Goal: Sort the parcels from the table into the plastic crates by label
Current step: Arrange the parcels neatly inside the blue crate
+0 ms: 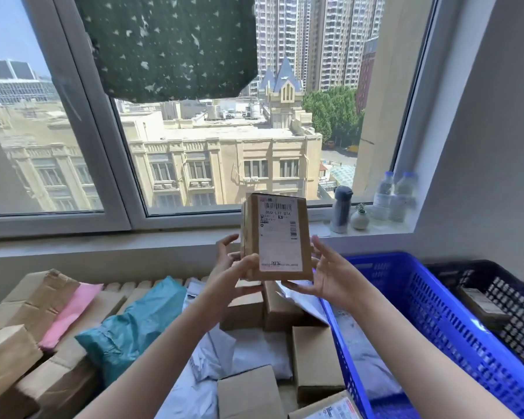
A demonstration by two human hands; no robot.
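In the head view, you hold a small brown cardboard box [276,238] upright above the parcel pile [315,358], its white shipping label [280,252] facing you. Your left hand [236,267] grips its lower left corner. Your right hand [327,276] cups its lower right edge, near the blue plastic crate [436,313].

A large window with a pale grey frame [115,164] fills the upper half of the frame. A dark green cloth [170,46] with pale speckles hangs across the top centre of the glass. Outside stand a cream low-rise building [221,152], tall tower blocks [312,34] at upper right, and green trees [333,113] beside them. At the right end of the white windowsill [384,226] a grey flask [341,208] stands upright, a small white vase [359,219] holding a sprig is just beside it, and two clear bottles [392,196] stand close together in the corner. A plain wall [481,146] fills the right side.
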